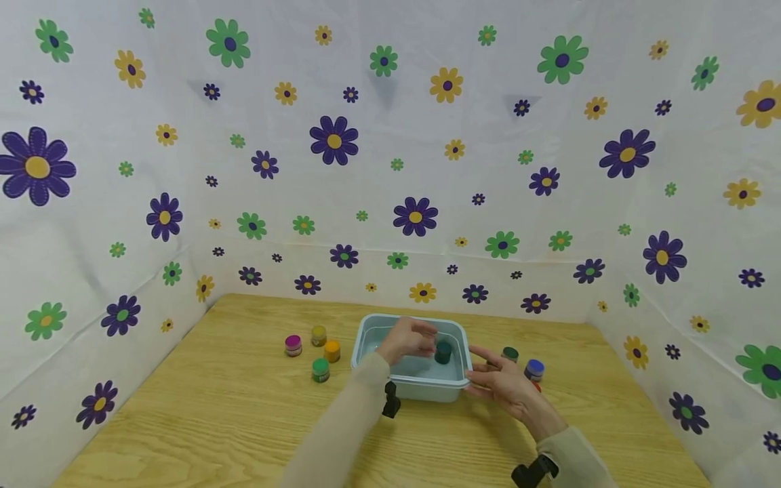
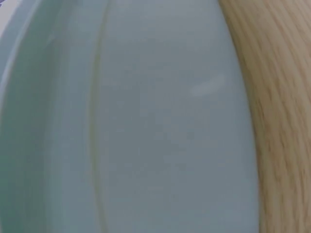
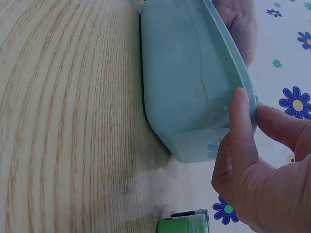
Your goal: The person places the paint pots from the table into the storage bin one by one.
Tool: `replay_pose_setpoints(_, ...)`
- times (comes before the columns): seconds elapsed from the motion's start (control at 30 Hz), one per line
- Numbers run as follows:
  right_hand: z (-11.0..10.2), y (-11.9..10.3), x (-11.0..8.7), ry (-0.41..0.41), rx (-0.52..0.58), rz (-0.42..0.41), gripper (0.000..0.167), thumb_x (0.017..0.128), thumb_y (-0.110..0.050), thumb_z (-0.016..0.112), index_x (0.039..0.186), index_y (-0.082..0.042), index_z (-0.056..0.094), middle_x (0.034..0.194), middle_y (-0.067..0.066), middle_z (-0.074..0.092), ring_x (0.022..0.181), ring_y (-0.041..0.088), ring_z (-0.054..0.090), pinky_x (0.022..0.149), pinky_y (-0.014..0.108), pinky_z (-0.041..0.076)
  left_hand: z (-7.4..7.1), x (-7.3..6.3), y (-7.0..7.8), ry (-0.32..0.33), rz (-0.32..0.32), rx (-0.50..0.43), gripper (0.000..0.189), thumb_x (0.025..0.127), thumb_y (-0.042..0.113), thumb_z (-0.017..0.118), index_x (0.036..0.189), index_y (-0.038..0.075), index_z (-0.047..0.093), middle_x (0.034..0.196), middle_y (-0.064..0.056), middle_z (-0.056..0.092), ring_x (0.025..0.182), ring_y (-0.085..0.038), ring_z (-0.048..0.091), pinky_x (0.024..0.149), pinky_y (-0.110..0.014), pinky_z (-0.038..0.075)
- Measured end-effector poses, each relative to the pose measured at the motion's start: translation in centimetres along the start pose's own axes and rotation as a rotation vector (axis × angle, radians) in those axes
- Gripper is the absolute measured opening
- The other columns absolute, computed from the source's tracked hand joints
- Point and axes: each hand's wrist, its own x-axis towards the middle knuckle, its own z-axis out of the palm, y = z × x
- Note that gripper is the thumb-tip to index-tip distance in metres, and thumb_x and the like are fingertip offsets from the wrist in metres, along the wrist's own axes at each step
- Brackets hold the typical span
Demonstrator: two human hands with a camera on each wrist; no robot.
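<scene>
A light blue plastic basin (image 1: 427, 392) stands on the wooden table. My left hand (image 1: 410, 339) reaches over its near rim into it, fingers loosely bent and holding nothing. Just right of those fingertips, a dark green paint jar (image 1: 443, 352) sits inside the basin. At the right end, my right hand (image 1: 503, 385) pinches the rim between thumb and fingers, as the right wrist view shows with the basin wall (image 3: 180, 82) beside them. The left wrist view holds only the basin's outer side (image 2: 165, 121) and some table.
Left of the basin stand magenta (image 1: 293, 346), yellow (image 1: 319, 335), orange (image 1: 332, 351) and green (image 1: 320, 370) paint jars. Beyond my right hand are another dark green jar (image 1: 510, 354), a blue jar (image 1: 534, 370) and a partly hidden red one (image 1: 536, 386). Flower-printed cloth (image 1: 378, 176) walls the table.
</scene>
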Motion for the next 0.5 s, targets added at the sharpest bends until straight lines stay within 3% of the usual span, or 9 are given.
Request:
replay_pose_setpoints(0.3,-0.2,-0.2,0.0,0.023,0.009,0.005,0.071,0.093,0.0,0.064,0.154,-0.006,0.028,0.134,0.03,0.049,0.101,0.024,0.068,0.086,0.034,0.06,-2.0,-0.7,0.3,-0.028,0.035,0.052,0.031,0.096,0.022,0.064,0.119,0.002,0.067,0.105,-0.015,0.072,0.08,-0.018,0.068,0.074,-0.033,0.062)
replay_pose_setpoints(0.4,-0.1,0.0,0.0,0.028,0.011,0.008,0.071,0.092,0.0,0.064,0.154,-0.006,0.029,0.137,0.031,0.047,0.1,0.023,0.068,0.088,0.037,0.06,-3.2,-1.2,0.3,-0.036,0.04,0.077,0.032,0.097,0.027,0.063,0.12,0.005,0.067,0.102,-0.01,0.073,0.08,-0.017,0.067,0.08,-0.037,0.06)
replay_pose_setpoints(0.5,0.0,0.1,0.0,0.03,0.007,0.009,0.07,0.093,0.0,0.063,0.154,-0.007,0.029,0.136,0.031,0.047,0.099,0.022,0.068,0.09,0.039,0.059,-4.6,-1.5,0.4,-0.038,0.052,0.094,0.036,0.097,0.031,0.062,0.122,0.005,0.065,0.102,-0.008,0.073,0.082,-0.021,0.065,0.074,-0.033,0.058)
